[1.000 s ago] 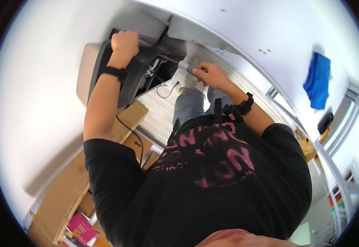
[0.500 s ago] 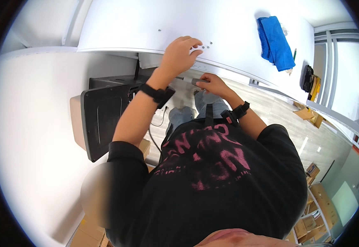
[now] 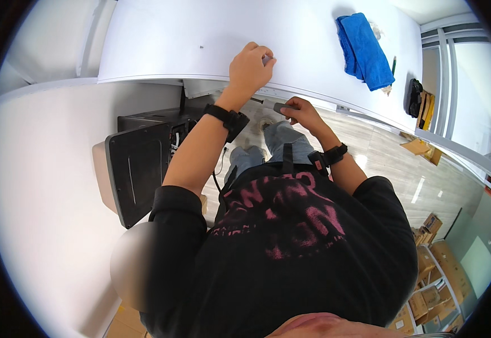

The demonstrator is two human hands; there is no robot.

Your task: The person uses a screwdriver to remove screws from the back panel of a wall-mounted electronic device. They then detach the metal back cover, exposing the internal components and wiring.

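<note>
My left hand (image 3: 250, 69) is over the white tabletop (image 3: 161, 39) near its front edge. Its thumb and fingers are closed together. Something small and greyish shows between the fingertips, too little to make out. To the left of that hand lies one small metal piece (image 3: 201, 47), like a screw. Below the table edge, my right hand (image 3: 303, 110) grips a screwdriver (image 3: 283, 107) by its grey handle. The screwdriver's thin shaft points left, toward my left wrist, with the tip partly hidden.
A folded blue cloth (image 3: 366, 53) lies on the table at the right, with a dark green pen-like stick (image 3: 393, 63) beside it. A black machine with an open panel (image 3: 138, 172) stands at the left under the table. Cardboard boxes (image 3: 425, 304) fill shelving at the lower right.
My left hand has closed its fingers over the spot where several small metal pieces lay; those are now out of sight. The right hand has moved slightly right with the screwdriver.
</note>
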